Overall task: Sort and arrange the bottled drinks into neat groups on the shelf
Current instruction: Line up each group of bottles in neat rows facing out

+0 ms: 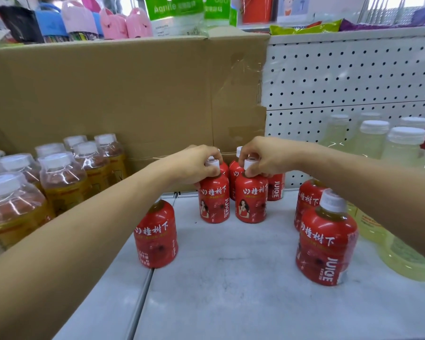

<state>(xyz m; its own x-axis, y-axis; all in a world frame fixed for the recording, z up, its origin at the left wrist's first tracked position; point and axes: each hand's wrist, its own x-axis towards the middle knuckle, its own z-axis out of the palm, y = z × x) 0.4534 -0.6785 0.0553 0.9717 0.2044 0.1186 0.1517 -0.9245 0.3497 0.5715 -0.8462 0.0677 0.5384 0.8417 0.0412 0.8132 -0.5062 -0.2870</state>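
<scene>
The shelf (231, 290) is a pale grey, speckled board with a seam running down its left part. A white pegboard (353, 77) backs it, and a large cardboard box (120, 99) rises just beyond both hands. Pink, blue and green goods sit on the level above.

The left hand (196, 165) reaches forward with its fingers curled over the white cap of a red juice bottle (215, 202), gripping it from above. The right hand (263, 158) pinches the cap of a second red bottle (250, 202), which stands upright just beside the first.

More red bottles stand close behind the hands. A lone red bottle (156, 234) stands below the left forearm and a near red bottle (326, 241) below the right forearm. Amber bottles (64, 177) cluster left of the left hand, and pale green bottles (402, 148) right of the right hand.
</scene>
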